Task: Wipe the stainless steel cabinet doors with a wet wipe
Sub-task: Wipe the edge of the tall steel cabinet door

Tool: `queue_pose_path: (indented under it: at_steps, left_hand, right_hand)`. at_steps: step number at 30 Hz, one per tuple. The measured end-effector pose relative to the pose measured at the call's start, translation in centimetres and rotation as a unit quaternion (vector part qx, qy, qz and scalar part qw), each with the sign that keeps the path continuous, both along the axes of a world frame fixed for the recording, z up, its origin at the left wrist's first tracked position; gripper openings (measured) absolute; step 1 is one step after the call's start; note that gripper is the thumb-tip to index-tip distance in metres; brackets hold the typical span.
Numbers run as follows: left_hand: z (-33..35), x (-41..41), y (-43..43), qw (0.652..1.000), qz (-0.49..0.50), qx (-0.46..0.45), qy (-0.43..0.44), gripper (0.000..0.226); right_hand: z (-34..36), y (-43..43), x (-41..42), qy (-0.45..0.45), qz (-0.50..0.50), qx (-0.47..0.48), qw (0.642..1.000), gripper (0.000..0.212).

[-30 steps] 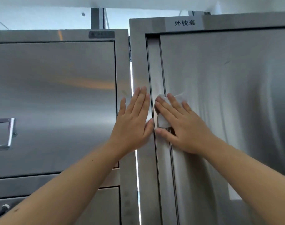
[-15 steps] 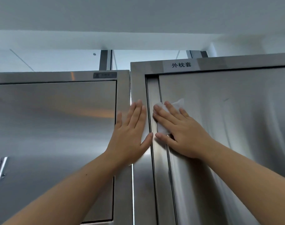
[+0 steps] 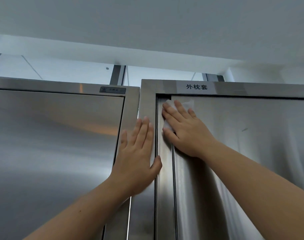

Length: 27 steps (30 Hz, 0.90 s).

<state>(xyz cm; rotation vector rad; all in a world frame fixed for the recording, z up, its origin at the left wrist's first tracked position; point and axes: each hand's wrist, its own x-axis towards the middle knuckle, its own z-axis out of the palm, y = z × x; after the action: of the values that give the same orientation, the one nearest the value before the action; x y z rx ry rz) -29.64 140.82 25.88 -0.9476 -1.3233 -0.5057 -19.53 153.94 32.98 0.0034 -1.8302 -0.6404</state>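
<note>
Two hands are laid against the steel. A white wet wipe (image 3: 188, 103) is pressed flat against the top left corner of the right cabinet door (image 3: 251, 144), just under a label (image 3: 196, 87), by the right hand (image 3: 184, 130), its fingers (image 3: 172, 111) straight and slightly spread. The left hand (image 3: 137, 156) is laid flat on the frame (image 3: 147, 101) beside the left cabinet door (image 3: 52, 144), fingers held together.

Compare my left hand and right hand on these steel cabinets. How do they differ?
The left hand is bare; the right hand presses a white wet wipe. The left hand rests on the frame strips beside the right door; the right hand is higher, on that door's left edge. Both lie flat with fingers straight.
</note>
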Motion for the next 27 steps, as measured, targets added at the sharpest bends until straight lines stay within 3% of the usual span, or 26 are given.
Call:
queue_pose_path:
  at_steps: [3, 7, 12, 20, 27]
  left_hand:
    - [-0.1, -0.2, 0.2, 1.0, -0.011, 0.001, -0.007, 0.077]
    - [-0.1, -0.5, 0.3, 1.0, -0.019, 0.016, 0.014, 0.077]
    - [-0.1, -0.7, 0.5, 0.999, -0.013, 0.032, 0.036, 0.078]
    - [-0.1, -0.9, 0.6, 0.997, -0.01, 0.05, 0.051, 0.076]
    - [-0.1, -1.0, 0.6, 0.997, -0.012, 0.054, 0.055, 0.074]
  right_hand:
    - [0.4, -0.3, -0.3, 0.01, -0.01, 0.002, 1.0, 0.093]
    - [0.4, -0.2, -0.5, 0.002, -0.012, -0.01, 1.0, 0.063]
    - [-0.3, -0.1, -1.2, 0.044, 0.085, -0.011, 0.995, 0.058]
    - [-0.1, -1.7, -1.6, 0.043, 0.131, -0.081, 0.987, 0.061]
    - [0.7, -3.5, -2.8, 0.072, 0.287, -0.105, 0.949, 0.054]
